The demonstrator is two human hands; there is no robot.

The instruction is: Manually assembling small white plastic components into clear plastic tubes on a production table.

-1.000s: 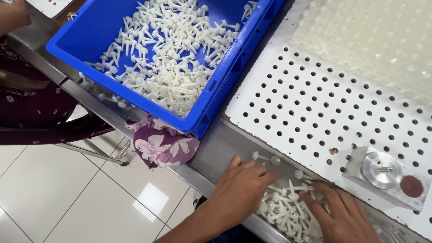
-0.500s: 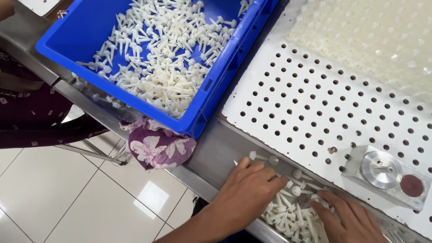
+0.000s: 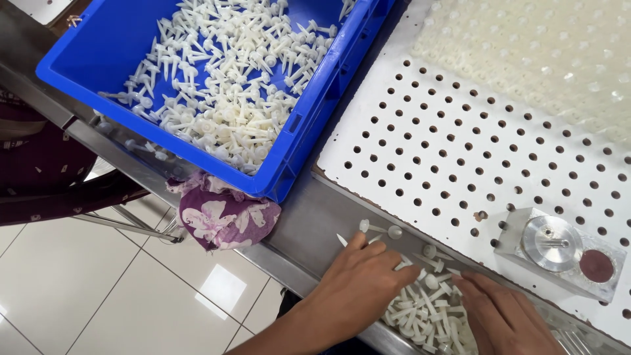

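My left hand [image 3: 358, 281] lies palm down on a heap of small white plastic pins [image 3: 427, 309] on the steel bench edge, fingers curled among them. My right hand [image 3: 506, 315] rests flat on the same heap at its right side, fingers spread over the pins. Whether either hand has pins pinched inside it is hidden by the palms. A couple of loose pins [image 3: 378, 229] lie just beyond my left fingertips.
A blue crate [image 3: 309, 125] holds several white pins [image 3: 230, 85] at the upper left. A white perforated board [image 3: 473, 144] covers the bench on the right. On it stands a small metal fixture block [image 3: 559, 253]. A purple flowered cloth [image 3: 223, 213] hangs under the crate.
Both hands have slid a little to the right over the heap, and the pins under them have spread out. The view has shifted slightly.
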